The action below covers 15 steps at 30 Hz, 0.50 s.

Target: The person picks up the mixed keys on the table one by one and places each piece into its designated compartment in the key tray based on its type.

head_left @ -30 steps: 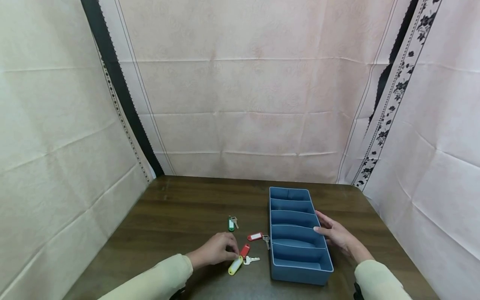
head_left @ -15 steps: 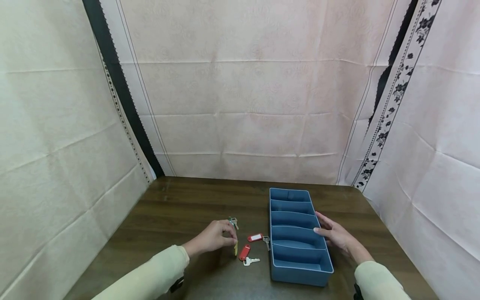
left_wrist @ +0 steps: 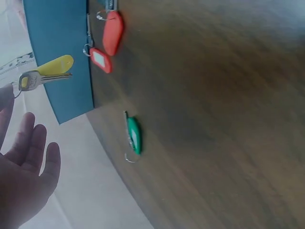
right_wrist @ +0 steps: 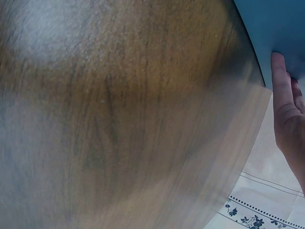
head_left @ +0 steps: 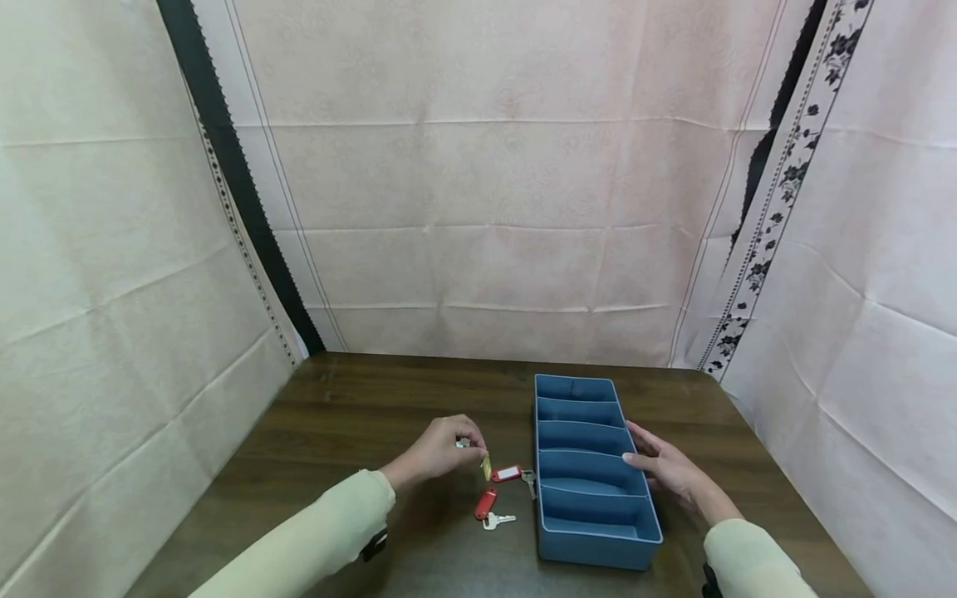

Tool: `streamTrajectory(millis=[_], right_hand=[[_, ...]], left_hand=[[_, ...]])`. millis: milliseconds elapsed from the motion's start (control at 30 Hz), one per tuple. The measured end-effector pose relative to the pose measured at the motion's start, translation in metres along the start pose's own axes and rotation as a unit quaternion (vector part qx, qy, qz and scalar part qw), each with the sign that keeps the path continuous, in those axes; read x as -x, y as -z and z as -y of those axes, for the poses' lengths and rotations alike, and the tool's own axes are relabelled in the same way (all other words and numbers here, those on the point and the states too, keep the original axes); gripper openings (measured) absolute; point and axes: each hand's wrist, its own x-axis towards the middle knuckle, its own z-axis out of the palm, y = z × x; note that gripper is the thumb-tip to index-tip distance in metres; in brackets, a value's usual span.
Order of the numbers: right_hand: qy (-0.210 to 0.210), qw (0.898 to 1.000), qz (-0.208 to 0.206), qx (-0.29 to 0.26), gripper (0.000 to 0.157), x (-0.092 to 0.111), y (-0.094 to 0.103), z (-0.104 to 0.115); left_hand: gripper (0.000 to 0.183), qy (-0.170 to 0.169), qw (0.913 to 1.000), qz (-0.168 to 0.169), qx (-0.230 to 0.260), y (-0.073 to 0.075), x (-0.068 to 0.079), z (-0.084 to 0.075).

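Note:
My left hand (head_left: pixel 443 448) pinches the ring of a key (left_wrist: pixel 31 80) with a yellow key tag (left_wrist: pixel 58 65), which hangs above the table. Below it lies a green-tagged key (left_wrist: pixel 135 132), mostly hidden by this hand in the head view. Two red key tags lie on the table: one (head_left: pixel 507 473) shows a white label, its key against the box; the other (head_left: pixel 485 503) has a silver key (head_left: pixel 498 521) at its near end. On the right, my right hand (head_left: pixel 676 475) rests against the long side of a blue divided box (head_left: pixel 594 550), thumb at the rim, fingers straight along the outer wall.
The box has several compartments in a row, with low walls between them. The dark wooden table (head_left: pixel 389 390) ends at the back against a pale cloth (head_left: pixel 478 266). More cloth hangs at the left (head_left: pixel 134 316) and right (head_left: pixel 867 349).
My left hand has lifted the yellow-tagged key from beside the near red tag, moving away from me and then slightly right. My right hand stays at the box.

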Motion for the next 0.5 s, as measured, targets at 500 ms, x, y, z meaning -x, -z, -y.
streamTrajectory(millis=[500], right_hand=[[0.003, 1.000, 0.001, -0.004, 0.073, -0.001, 0.000, 0.000]], left_hand=[[0.003, 0.027, 0.9976, -0.038, 0.051, -0.009, -0.039, -0.023]])
